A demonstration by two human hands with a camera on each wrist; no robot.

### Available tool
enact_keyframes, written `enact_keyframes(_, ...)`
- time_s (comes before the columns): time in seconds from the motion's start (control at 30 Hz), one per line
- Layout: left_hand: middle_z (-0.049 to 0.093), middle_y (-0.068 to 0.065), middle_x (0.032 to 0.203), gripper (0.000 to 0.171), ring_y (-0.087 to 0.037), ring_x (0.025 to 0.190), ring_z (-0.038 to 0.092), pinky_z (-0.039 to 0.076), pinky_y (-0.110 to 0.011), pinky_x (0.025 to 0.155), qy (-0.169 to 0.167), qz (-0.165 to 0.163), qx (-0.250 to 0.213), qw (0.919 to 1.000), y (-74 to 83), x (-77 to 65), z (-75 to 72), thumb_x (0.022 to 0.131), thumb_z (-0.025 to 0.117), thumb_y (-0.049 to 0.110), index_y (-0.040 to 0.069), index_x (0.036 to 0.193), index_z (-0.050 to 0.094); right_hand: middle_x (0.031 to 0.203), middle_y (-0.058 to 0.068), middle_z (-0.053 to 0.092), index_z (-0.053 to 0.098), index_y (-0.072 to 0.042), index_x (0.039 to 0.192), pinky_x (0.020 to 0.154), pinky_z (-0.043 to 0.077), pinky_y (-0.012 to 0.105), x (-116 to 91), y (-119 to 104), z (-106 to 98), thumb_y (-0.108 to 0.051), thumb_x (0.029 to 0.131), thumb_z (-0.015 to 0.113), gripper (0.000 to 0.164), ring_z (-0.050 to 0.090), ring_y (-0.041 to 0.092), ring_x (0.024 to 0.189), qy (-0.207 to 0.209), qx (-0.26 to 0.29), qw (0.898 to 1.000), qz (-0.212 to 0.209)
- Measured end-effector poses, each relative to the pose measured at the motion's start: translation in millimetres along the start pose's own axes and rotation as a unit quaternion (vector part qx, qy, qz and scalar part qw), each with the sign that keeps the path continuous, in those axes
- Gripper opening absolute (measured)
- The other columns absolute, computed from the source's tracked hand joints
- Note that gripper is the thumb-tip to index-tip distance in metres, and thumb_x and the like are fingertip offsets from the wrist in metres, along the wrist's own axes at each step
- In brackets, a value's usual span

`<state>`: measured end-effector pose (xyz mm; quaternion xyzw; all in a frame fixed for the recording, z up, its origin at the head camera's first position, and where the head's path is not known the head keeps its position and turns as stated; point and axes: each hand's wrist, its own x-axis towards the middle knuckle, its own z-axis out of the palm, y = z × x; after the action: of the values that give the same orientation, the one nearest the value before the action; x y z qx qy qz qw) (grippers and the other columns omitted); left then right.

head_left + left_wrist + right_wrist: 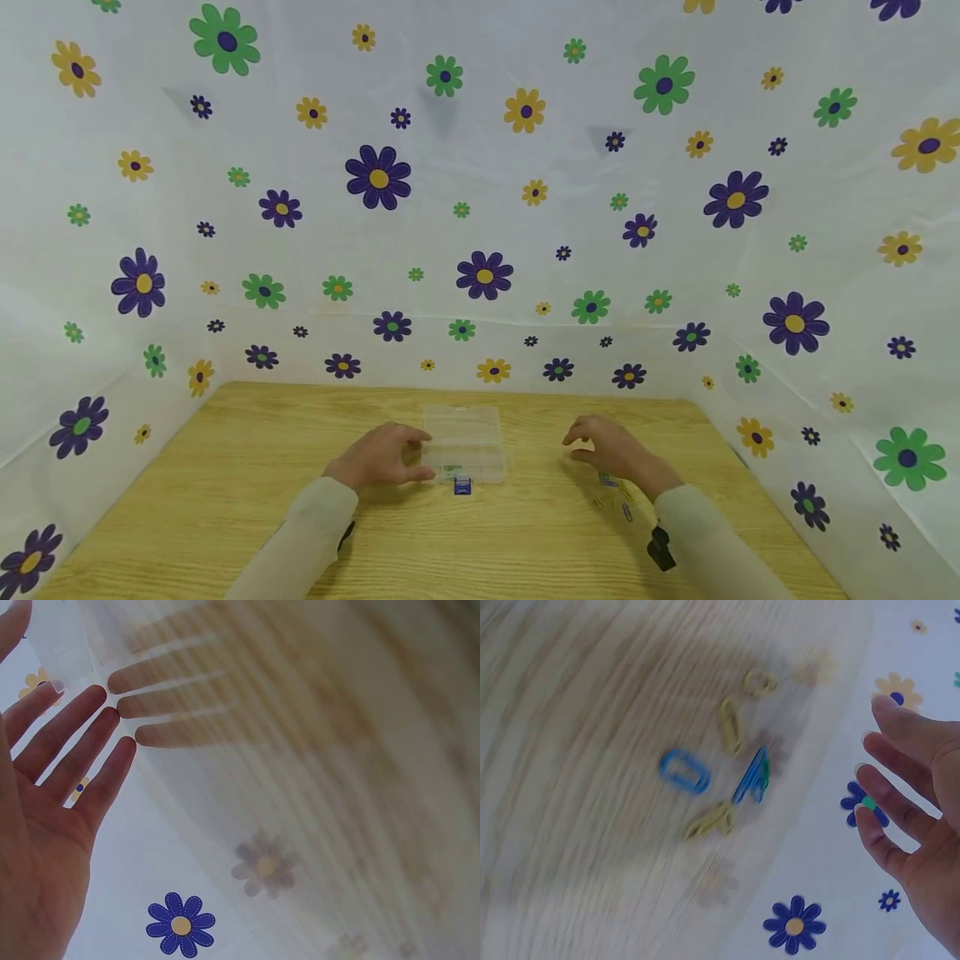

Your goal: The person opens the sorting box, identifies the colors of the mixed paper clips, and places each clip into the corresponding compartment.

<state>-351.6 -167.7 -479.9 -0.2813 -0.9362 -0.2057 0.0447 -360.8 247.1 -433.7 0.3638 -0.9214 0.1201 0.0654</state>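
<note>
A clear plastic compartment box (pixel 461 433) lies on the table, with a blue latch (pixel 462 487) at its front edge. Small green pieces (pixel 452 471) show in a front compartment. My left hand (pixel 384 454) is at the box's left side, thumb and fingertips right at its edge; in the left wrist view its fingers extend fairly straight. On the right, my right hand (pixel 606 446) hovers with loosely bent fingers and nothing between them. Close by on the table lie several paper clips: yellow ones (pixel 731 726), a blue one (pixel 684 771), and a blue and green cluster (pixel 753 775).
The wood-grain table (pixel 390 542) is bounded at the back and both sides by white sheeting (pixel 480 225) printed with flowers. A dark strap piece (pixel 661 549) sits at the right wrist.
</note>
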Motion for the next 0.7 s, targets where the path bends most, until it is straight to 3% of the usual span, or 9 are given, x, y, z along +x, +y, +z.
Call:
enact_keyframes(0.4,0.075,-0.011,0.123,0.069,-0.028,0.112,0.071,0.055,-0.05,0.103,0.002,0.01,-0.01,0.9999,0.4,-0.8,-1.3,0.085,0.078,0.055,0.003,0.13,0.07,0.09,0.005,0.072,0.078,-0.006,0.091,0.074,0.061,0.036,-27,22,-2,-0.003,0.087,0.079,0.005,0.068,0.024,0.084,-0.025,-0.012,1.0,0.013)
enact_keyframes(0.7,0.075,-0.011,0.123,0.068,-0.029,0.113,0.07,0.055,-0.051,0.104,0.002,0.006,-0.013,0.9999,1.9,-1.3,-2.5,0.085,0.079,0.054,0.003,0.13,0.07,0.091,0.001,0.07,0.078,-0.012,0.088,0.078,0.06,0.039,-30,33,2,-0.002,0.085,0.08,0.011,0.068,0.023,0.086,-0.044,-0.005,0.998,0.046)
